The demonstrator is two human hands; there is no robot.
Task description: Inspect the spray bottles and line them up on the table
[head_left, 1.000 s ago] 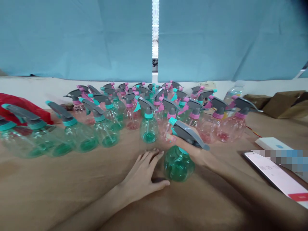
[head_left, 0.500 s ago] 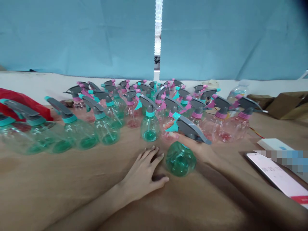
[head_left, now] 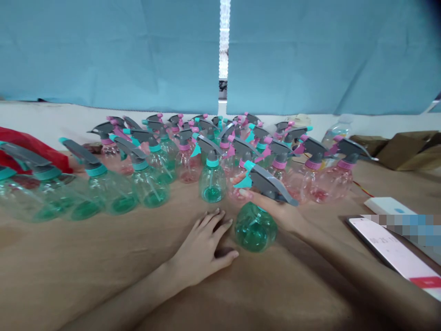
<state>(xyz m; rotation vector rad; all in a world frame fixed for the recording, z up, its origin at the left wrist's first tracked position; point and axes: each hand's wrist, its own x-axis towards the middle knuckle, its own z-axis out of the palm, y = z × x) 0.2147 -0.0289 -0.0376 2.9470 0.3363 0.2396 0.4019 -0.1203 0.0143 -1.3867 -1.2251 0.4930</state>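
My right hand (head_left: 279,212) grips a green spray bottle (head_left: 255,227) round its neck, under the grey trigger head (head_left: 267,183) with a teal nozzle; the bottle's base rests on or just above the brown cloth. My left hand (head_left: 203,246) lies flat on the cloth just left of that bottle, fingers spread, holding nothing. Behind both hands stands a crowd of several green and pink spray bottles (head_left: 212,179).
A row of green bottles (head_left: 110,191) runs off to the left beside a red bag (head_left: 31,147). A phone (head_left: 396,253) and a white box (head_left: 392,205) lie at the right. Brown cardboard (head_left: 403,149) sits at the back right. Blue curtains (head_left: 103,55) hang behind.
My right hand has carried the green bottle slightly away from me, toward the group. My left hand has stayed flat on the cloth.
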